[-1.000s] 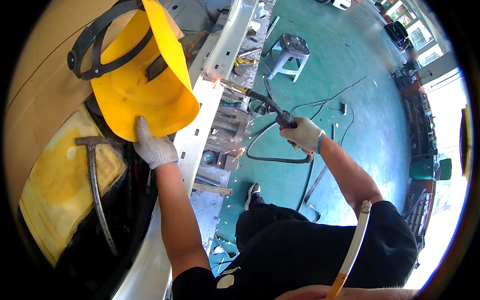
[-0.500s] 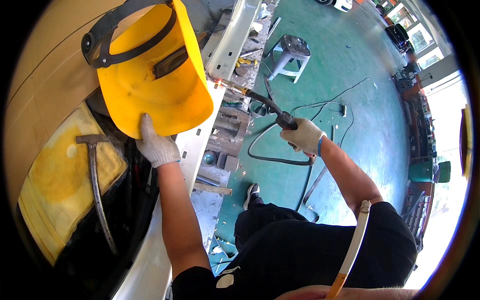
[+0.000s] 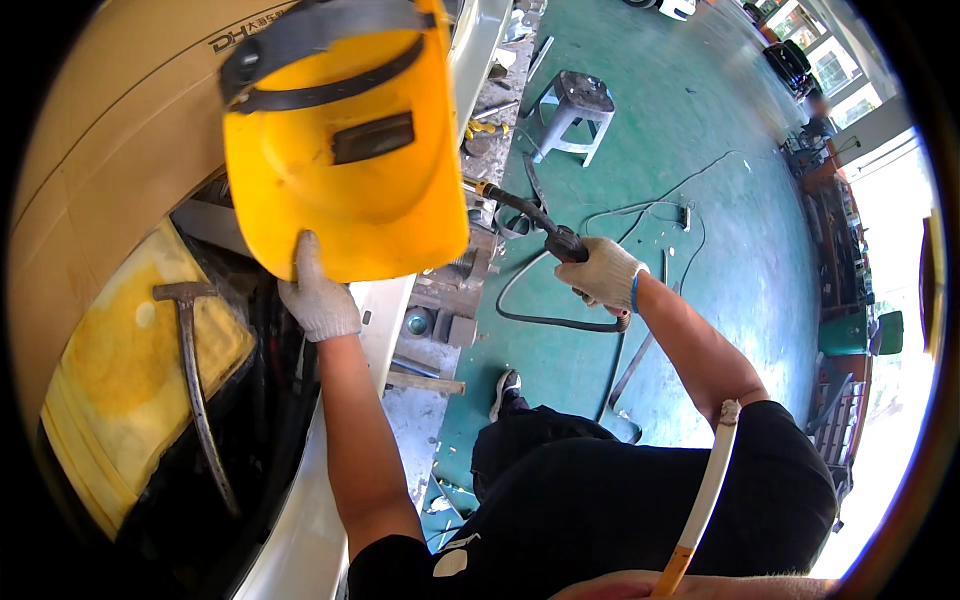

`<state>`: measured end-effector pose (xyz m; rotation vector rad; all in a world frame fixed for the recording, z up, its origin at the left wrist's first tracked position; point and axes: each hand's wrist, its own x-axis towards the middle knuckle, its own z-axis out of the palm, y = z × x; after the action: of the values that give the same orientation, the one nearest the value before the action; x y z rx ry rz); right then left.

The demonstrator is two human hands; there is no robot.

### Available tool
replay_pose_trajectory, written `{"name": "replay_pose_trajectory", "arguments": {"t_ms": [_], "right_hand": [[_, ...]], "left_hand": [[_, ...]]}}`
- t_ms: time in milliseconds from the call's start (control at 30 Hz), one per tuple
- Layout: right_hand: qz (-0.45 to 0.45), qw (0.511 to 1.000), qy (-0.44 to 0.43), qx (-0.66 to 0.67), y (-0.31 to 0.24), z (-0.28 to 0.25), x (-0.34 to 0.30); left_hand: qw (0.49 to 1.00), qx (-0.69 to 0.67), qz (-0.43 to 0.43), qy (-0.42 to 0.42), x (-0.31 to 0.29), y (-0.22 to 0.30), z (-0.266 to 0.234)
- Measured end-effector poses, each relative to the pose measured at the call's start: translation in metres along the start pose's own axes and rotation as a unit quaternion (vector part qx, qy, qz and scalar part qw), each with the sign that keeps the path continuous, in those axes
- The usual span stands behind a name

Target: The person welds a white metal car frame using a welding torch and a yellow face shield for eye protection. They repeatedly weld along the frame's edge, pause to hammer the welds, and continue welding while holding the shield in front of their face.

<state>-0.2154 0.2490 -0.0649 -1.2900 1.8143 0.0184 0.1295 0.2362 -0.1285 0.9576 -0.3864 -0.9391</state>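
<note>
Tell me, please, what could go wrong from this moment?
The yellow face shield, gripped by its lower edge in the left hand, hides from view the tip of the torch in the right hand; aim might slip. The cigarette could drop ash onto the black shirt. The dark hose looping beside the torch might snag.

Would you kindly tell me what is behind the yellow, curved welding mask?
Below the mask, the white metal panel shows; the black welding torch runs behind the mask's right edge. Its tip and the panel's middle are covered.
</note>
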Motion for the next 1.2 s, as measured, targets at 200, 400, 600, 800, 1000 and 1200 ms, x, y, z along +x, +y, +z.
{"name": "replay_pose_trajectory", "arguments": {"t_ms": [200, 400, 600, 800, 1000, 1200], "right_hand": [[-0.022, 0.999, -0.006, 0.043, 0.019, -0.001, 0.012], [-0.008, 0.993, 0.02, 0.117, 0.011, -0.002, -0.001], [0.001, 0.986, 0.002, 0.165, 0.034, 0.021, 0.003], [0.021, 0.993, -0.009, 0.119, 0.026, 0.027, 0.009], [0.009, 0.993, -0.005, 0.119, 0.029, 0.027, 0.013], [0.016, 0.994, 0.002, 0.108, 0.022, 0.027, 0.01]], "left_hand": [[0.987, 0.136, 0.05, -0.076, 0.008, -0.013, -0.012], [0.999, -0.043, 0.018, 0.011, 0.007, -0.005, -0.003], [0.993, -0.102, 0.036, 0.035, 0.019, -0.011, -0.016], [0.996, -0.086, 0.014, 0.035, 0.01, -0.003, -0.007], [0.996, -0.071, 0.008, 0.05, 0.012, -0.004, -0.006], [0.996, -0.072, -0.01, 0.056, 0.011, -0.004, -0.006]]}}
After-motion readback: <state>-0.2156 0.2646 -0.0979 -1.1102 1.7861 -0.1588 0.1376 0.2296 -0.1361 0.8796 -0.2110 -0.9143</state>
